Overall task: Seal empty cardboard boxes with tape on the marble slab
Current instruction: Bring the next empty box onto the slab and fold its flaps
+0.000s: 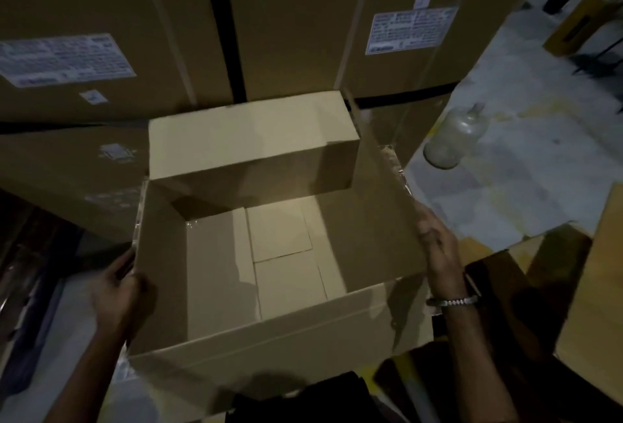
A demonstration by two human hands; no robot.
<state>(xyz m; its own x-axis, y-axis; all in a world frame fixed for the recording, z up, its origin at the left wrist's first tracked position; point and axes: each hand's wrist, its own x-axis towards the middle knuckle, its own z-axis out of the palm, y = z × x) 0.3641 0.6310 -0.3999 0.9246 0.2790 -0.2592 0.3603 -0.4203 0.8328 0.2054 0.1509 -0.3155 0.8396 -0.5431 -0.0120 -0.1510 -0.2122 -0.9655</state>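
Fingers: left hand (116,291) has its fingers (123,267) laid flat and close together against the outside of the left side flap (158,271); right hand (438,247) has fingers (426,225) stretched straight along the outer edge of the right side flap (381,220), pressing rather than pinching
Box: open cardboard box (269,287) stands directly between the two hands, empty, its bottom flaps showing inside
Flaps: far flap (249,139) already folded down over the opening; near flap (286,338) hangs toward the person; both side flaps stand up
Key relation: each upright flap lies inward of the hand touching it, so the opening is to the right of the left fingers and to the left of the right ones
Long axis: the side flaps run away from the person, parallel to the forearms
Nearer hand: about equal, each on its own flap
Next move, as I judge it: push both flaps inward
Counter: pale marble slab (526,159) shows to the right, with a glass bottle (451,136) lying on it, well apart
Tape: no roll in sight
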